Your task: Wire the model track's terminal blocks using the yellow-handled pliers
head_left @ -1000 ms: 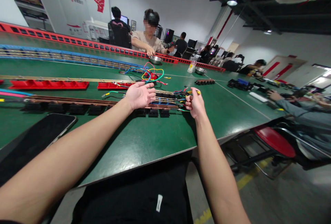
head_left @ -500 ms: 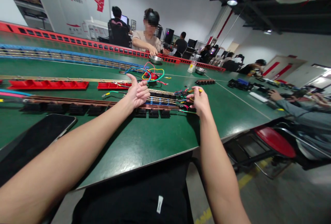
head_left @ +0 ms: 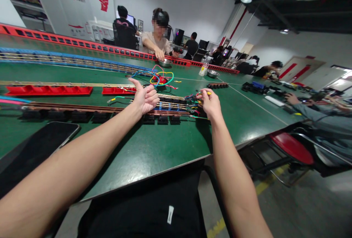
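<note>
My left hand (head_left: pixel 146 98) rests over the near rail assemblies, its thumb stretched out and its other fingers curled; what lies under the fingers is hidden. At the right end of these rails, my right hand (head_left: pixel 210 102) pinches a wire with a yellow end (head_left: pixel 209 93) between thumb and fingertips. Copper rails (head_left: pixel 74 107) on black blocks run leftwards from my left hand. Short rails with blue holders (head_left: pixel 173 106) lie between my hands. Behind them, pink, blue and green wires (head_left: pixel 172 80) loop beside a red piece.
Red holders (head_left: pixel 49 90) and a long blue rail (head_left: pixel 68 60) lie left. A phone (head_left: pixel 56 135) is near my left forearm. Across the green table (head_left: pixel 165 152), a person (head_left: pixel 158 40) reaches to a metal bowl (head_left: pixel 165 62). A bottle (head_left: pixel 204 69) stands farther right; a red stool (head_left: pixel 292 148) is beside the table.
My right hand has shifted slightly up and to the left, and the yellow wire end now points right from its fingertips. My left hand has hardly moved.
</note>
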Tool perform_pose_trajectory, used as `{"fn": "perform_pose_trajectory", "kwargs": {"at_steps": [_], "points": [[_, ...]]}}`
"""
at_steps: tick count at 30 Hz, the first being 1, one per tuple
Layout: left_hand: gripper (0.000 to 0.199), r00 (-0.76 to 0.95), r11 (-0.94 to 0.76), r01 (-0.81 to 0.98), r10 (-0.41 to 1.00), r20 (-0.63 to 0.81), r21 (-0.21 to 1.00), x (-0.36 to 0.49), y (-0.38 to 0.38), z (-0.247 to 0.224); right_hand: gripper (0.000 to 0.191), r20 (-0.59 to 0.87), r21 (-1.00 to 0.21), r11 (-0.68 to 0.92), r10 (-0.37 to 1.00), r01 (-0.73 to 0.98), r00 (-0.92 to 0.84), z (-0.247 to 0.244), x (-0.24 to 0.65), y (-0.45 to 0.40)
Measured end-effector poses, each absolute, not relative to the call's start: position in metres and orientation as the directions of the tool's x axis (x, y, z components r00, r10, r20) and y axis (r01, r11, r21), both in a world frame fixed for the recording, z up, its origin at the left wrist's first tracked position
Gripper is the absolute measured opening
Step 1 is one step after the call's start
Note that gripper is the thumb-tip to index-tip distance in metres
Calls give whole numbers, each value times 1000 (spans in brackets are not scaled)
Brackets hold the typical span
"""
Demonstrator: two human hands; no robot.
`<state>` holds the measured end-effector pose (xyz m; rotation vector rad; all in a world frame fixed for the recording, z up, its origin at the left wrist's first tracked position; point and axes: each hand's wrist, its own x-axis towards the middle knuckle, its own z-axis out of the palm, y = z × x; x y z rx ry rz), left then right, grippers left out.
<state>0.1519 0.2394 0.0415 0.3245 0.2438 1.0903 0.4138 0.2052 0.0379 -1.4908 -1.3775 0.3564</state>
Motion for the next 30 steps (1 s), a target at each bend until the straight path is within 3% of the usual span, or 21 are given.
{"fn": "perform_pose_trajectory", "kwargs": {"at_steps": [6, 9, 14, 17, 20, 22, 25, 27, 30], "points": [[71, 452, 413, -815, 892, 1, 406, 152, 237, 44, 38, 430, -833, 168, 796, 527, 426, 49, 414, 200], [77, 457, 401, -816, 888, 41, 416, 151, 234, 42, 36, 484, -719, 179, 822, 671, 299, 71, 415, 179], [90, 441, 368, -808, 895, 59, 460, 146, 235, 38, 46, 437, -685, 234, 890, 690, 132, 98, 409, 108], [84, 424, 350, -801, 905, 46, 486, 144, 237, 36, 46, 337, -731, 203, 937, 651, 86, 95, 408, 60], [70, 407, 274, -744, 909, 88, 610, 143, 237, 35, 40, 335, -724, 204, 939, 659, 77, 83, 411, 28], [68, 392, 151, -612, 910, 132, 776, 142, 235, 35, 39, 336, -749, 200, 936, 632, 102, 75, 414, 19], [73, 385, -63, -197, 913, 137, 978, 141, 233, 37, 39, 332, -808, 196, 931, 556, 153, 59, 417, 22], [76, 372, -162, 52, 919, 131, 985, 139, 234, 39, 39, 329, -834, 189, 924, 518, 193, 49, 419, 27], [75, 363, -277, 155, 909, 206, 948, 140, 242, 41, 39, 308, -873, 168, 918, 458, 250, 38, 420, 33]]}}
